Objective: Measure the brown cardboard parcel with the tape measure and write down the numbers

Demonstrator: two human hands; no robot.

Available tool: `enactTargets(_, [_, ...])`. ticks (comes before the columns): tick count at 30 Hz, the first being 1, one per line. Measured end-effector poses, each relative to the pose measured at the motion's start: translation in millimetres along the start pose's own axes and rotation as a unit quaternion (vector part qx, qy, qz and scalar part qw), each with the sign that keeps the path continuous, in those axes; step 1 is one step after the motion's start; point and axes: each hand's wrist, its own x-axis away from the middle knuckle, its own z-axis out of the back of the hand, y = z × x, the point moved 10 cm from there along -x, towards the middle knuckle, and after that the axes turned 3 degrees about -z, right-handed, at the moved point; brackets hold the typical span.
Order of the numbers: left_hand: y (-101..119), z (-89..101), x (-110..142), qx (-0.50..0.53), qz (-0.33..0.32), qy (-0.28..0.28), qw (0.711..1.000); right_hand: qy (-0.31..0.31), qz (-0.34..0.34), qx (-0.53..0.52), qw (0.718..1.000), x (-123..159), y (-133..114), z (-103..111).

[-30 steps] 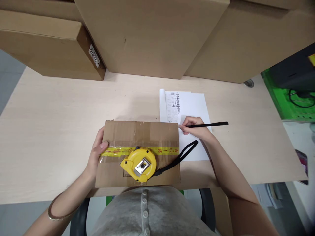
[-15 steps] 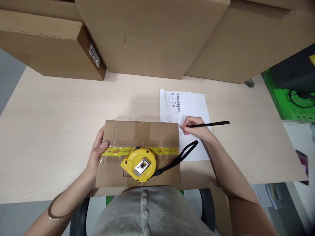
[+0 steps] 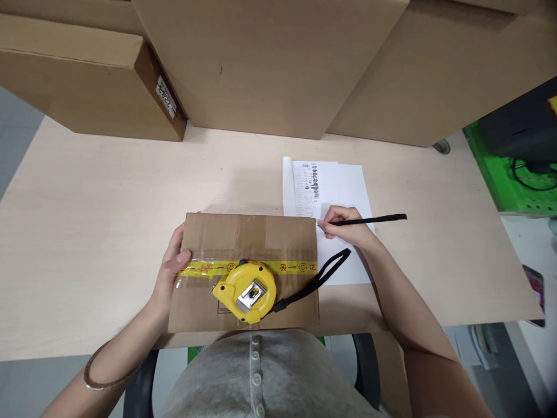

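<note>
A small flat cardboard box (image 3: 248, 238), sealed with clear and yellow printed tape, lies at the desk's near edge. My left hand (image 3: 170, 270) grips its left end, thumb on top. On the box rests a yellow tape measure (image 3: 246, 290) with a metal clip; its black strap (image 3: 322, 276) trails to the right. My right hand (image 3: 348, 227) is closed on a black pen (image 3: 374, 219), whose tip touches a white paper sheet (image 3: 343, 186) beside the box's far right corner. The sheet carries a printed slip along its left side.
Several large cardboard boxes (image 3: 270, 64) stand along the back of the light wooden desk (image 3: 96, 220). A green crate (image 3: 517, 174) holding a dark object sits at the right. A chair edge shows below the desk.
Almost nothing: the pen's rear end has crept slightly to the right, and both hands stay in place.
</note>
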Motion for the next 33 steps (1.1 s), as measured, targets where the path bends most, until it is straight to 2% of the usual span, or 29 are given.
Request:
enactTargets(15, [2.4,-1.9,0.2,-0.004,-0.009,-0.007,1.000,-0.001,0.014,0.000,1.000,1.6,-4.2,-0.7])
enactTargets(23, [-1.6,4.9,-3.4,-0.002,-0.001,0.018,1.000,-0.006,0.020,0.002,1.000,-0.1,-2.8,-2.2])
enactTargets(33, [0.1,2.7,-3.0,-0.013,-0.024,-0.007,1.000,-0.010,0.021,-0.004,1.000,-0.5,-1.0,-2.7])
